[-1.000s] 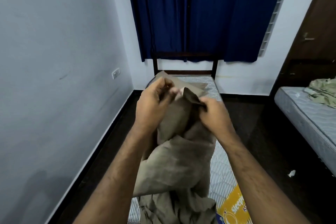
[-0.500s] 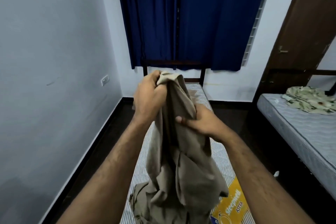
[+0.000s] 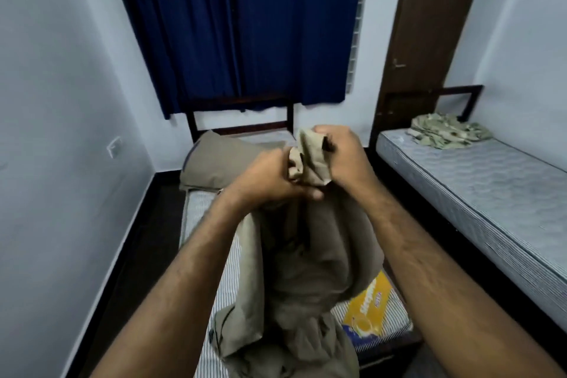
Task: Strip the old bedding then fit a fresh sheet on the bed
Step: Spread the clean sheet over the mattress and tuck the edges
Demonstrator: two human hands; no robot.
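While both fists are bunching the tan sheet [image 3: 294, 255], left hand [image 3: 264, 181] and right hand [image 3: 343, 156] clenching its top edge above the mattress [image 3: 202, 224], its trailing folds are risking snagging the pillow [image 3: 221, 163] at the head end.

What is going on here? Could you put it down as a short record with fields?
left hand: grips the bunched top of the tan sheet
right hand: grips the same bunch, beside the left
sheet: hangs down onto the striped mattress
pillow: tan, at the headboard end
second bed: to the right, bare, crumpled greenish cloth on it
curtain: blue, drawn
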